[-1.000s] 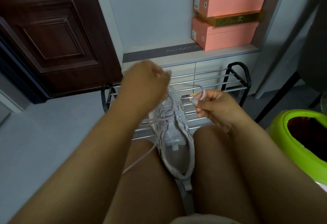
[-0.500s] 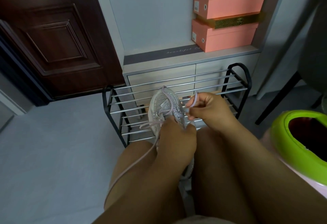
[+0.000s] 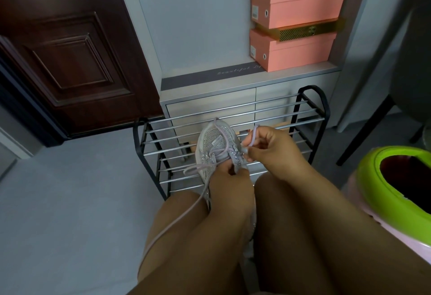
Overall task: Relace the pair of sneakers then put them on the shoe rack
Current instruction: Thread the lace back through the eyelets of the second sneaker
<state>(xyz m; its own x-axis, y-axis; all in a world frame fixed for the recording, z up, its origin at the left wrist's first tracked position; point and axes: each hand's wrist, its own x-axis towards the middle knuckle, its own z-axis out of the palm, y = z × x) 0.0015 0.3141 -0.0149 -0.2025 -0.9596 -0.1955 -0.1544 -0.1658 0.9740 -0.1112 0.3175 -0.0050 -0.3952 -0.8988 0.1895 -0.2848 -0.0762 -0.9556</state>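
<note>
- the left hand (image 3: 229, 184) sits low on the sneaker (image 3: 215, 152), fingers curled in at the eyelets where the lace (image 3: 177, 219) crosses; it looks to be pinching the lace or the tongue there, though the fingertips are tucked under and i cannot tell which.
- the right hand (image 3: 268, 149) is just beside the shoe's right side, thumb and fingers pinching the other end of the lace, which arcs up in a small loop above the knuckles.
- the sneaker rests toe-away between the person's bare knees, in front of the shoe rack (image 3: 312, 117), not yet on it.
- a long free run of lace trails from the shoe's left side down over the left thigh.
- handling, as a judgement: the shoe seems light with a soft mesh upper that gives under pressure, so it is best steadied at the firmer sole or heel; the lace is limp and thin, easiest to steer by pinching near its tip.
- the heel and rear of the shoe are hidden behind the left forearm and thighs; the second sneaker is not in view.
- how many eyelets are already threaded is hard to make out under the glittery surface.
- beyond the rack stand pink shoe boxes (image 3: 296, 35) on a cabinet ledge; a green-rimmed bin (image 3: 382, 182) is cut off at the right edge.
</note>
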